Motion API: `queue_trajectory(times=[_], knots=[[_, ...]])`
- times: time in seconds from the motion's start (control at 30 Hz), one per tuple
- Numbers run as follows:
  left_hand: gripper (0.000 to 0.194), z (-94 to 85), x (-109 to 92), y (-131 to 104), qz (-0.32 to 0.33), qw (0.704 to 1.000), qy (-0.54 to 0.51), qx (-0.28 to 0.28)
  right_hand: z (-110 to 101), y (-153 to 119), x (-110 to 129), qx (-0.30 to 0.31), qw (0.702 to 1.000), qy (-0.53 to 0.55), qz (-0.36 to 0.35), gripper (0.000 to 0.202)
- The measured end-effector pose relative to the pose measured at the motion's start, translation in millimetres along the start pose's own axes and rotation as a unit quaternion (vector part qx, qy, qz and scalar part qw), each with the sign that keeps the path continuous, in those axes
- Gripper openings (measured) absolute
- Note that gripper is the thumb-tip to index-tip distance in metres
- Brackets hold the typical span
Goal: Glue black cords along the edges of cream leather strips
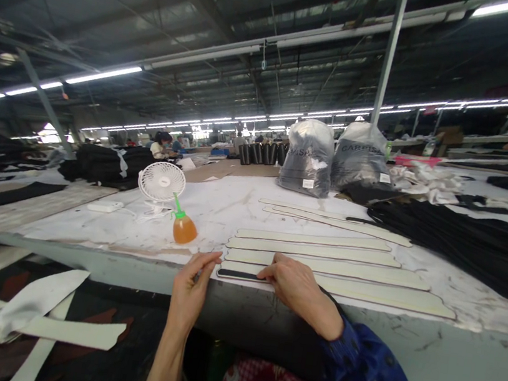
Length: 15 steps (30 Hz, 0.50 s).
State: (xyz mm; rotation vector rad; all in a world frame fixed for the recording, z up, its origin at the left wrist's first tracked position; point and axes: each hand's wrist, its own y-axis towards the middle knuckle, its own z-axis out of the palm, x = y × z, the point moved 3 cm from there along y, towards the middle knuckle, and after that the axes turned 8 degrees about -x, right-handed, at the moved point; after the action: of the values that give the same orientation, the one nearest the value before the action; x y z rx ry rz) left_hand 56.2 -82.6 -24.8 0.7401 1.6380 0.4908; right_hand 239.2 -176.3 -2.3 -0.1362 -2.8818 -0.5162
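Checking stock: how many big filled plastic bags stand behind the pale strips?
2: the left bag and, just beside it, the right bag, below the grey post; others could hide behind.

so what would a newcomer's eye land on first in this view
Probably the squeeze bottle of orange liquid with its green spout, standing on the white tabletop just in front of a small white fan. Next, the row of pale strips near the table's front edge, where the right hand touches a black strip. Behind them, two bulging bags stand out.
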Motion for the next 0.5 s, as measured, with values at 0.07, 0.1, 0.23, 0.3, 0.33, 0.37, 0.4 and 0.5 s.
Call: queue_trajectory(times=[0.07, 0.1, 0.23, 0.3, 0.33, 0.37, 0.4, 0.5], knots=[[0.02, 9.5, -4.0, -2.5, 0.001, 1.0, -0.003, 0.026, 0.1, -0.4, 2.1, 0.001, 1.0, -0.009, -0.003, 0.037], [0.021, 18.3, -5.9, -5.0, 0.008, 0.998, -0.001, 0.061, -0.1, -0.5, 3.2, 0.001, 1.0, -0.013, -0.006, 0.037], [0.027, 50.3, -9.1, -15.9, 0.052, 0.988, 0.019, 0.147, -6.0, -3.8, 1.0, -0.004, 0.999, -0.013, -0.032, 0.037], [0.029, 55.8, -7.7, -17.8, 0.066, 0.986, 0.028, 0.152, -13.7, -9.3, -8.2, -0.007, 1.0, 0.006, -0.029, 0.035], [0.03, 56.5, -6.8, -18.0, 0.071, 0.985, 0.033, 0.155, -18.9, -13.3, -15.0, -0.012, 1.0, 0.017, -0.018, 0.034], [0.031, 56.3, -5.9, -17.9, 0.077, 0.983, 0.038, 0.161, -24.8, -18.1, -22.9, -0.019, 1.0, 0.025, -0.004, 0.033], [0.033, 55.8, -5.2, -17.6, 0.085, 0.981, 0.044, 0.168, -31.0, -23.4, -31.2, -0.026, 0.999, 0.027, 0.012, 0.032], [0.039, 55.8, -4.7, -17.6, 0.122, 0.973, 0.067, 0.186, -46.3, -40.0, -52.8, -0.035, 0.998, 0.009, 0.043, 0.029]])
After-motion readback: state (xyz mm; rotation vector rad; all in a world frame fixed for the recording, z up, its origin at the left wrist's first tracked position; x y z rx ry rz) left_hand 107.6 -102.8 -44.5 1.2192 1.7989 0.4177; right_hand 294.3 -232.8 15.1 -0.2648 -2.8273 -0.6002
